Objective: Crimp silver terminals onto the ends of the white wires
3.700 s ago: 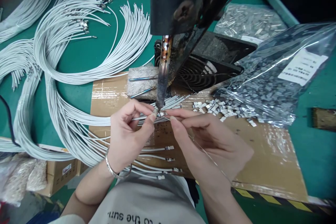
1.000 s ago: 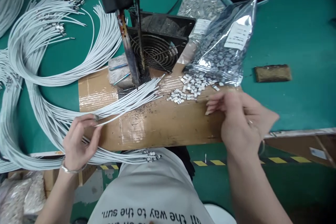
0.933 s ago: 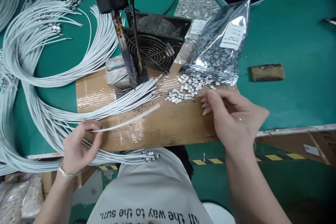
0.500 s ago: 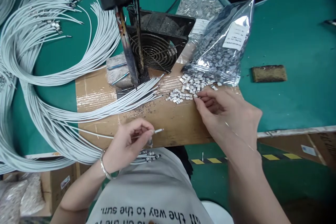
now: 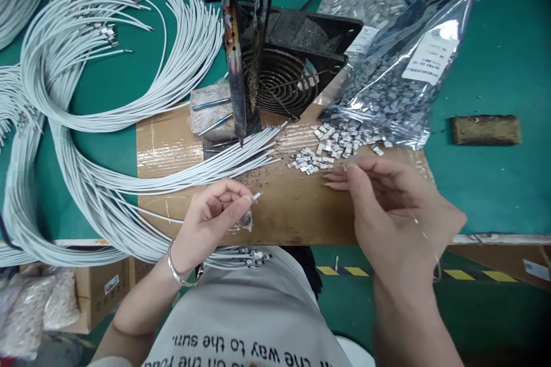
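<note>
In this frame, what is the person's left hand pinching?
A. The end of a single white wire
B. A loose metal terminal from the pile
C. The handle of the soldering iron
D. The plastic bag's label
A: the left hand pinches a single white wire near its bare tip, over the cardboard sheet, apart from the soldering iron.

On the board (image 5: 293, 212), loose clips (image 5: 331, 146) lie right of the soldering iron (image 5: 235, 80); fan (image 5: 286, 71) behind, wires (image 5: 103, 86) left.

Silver bangle (image 5: 178, 266) on left wrist; grey shirt (image 5: 241, 309) with black lettering.
</note>
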### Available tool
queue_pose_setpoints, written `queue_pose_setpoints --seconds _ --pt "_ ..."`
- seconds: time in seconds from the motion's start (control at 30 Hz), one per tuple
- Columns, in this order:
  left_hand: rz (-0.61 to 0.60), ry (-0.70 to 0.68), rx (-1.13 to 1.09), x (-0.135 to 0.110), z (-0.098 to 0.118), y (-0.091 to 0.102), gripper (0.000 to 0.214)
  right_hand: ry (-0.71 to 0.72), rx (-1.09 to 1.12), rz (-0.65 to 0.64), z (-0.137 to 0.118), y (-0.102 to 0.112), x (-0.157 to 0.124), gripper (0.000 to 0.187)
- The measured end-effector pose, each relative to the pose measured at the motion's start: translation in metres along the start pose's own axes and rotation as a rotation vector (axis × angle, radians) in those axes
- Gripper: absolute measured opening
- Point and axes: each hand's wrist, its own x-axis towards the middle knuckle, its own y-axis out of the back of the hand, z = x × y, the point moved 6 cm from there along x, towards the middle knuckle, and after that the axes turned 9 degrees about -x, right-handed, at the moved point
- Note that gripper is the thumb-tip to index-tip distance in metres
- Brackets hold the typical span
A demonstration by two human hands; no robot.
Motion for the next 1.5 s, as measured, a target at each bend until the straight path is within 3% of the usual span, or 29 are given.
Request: queue_pose_setpoints --seconds 0.07,0.2,0.47,0.93,1.2,1.37,1.5 --pt "0.000 -0.009 -0.006 0.000 0.002 0.000 0.023 -0.059 0.146 -0.059 -0.006 -0.008 -0.007 0.014" --pt "0.004 -0.038 -0.029 -0.001 0.004 -0.003 0.017 -0.114 0.226 -0.269 -0.019 -0.028 -0.021 0.008" --pt "0.049 -0.073 -0.009 -0.004 0.003 -0.005 0.008 -0.062 0.374 -0.494 -0.042 -0.045 -0.032 0.011" --pt "0.010 -0.039 -0.085 -0.009 -0.002 -0.003 0.015 -0.245 0.635 -0.615 -0.045 -0.058 -0.036 0.015" --pt "0.031 -0.088 0.015 -0.010 0.001 -0.002 0.015 -0.269 0.699 -0.651 -0.044 -0.061 -0.038 0.016" --pt "0.017 -0.149 0.098 -0.010 0.006 -0.004 0.015 -0.347 0.702 -0.692 -0.042 -0.058 -0.038 0.001" --pt "-0.011 -0.160 0.117 -0.011 0.009 -0.008 0.015 -0.412 0.685 -0.777 -0.037 -0.060 -0.040 0.010"
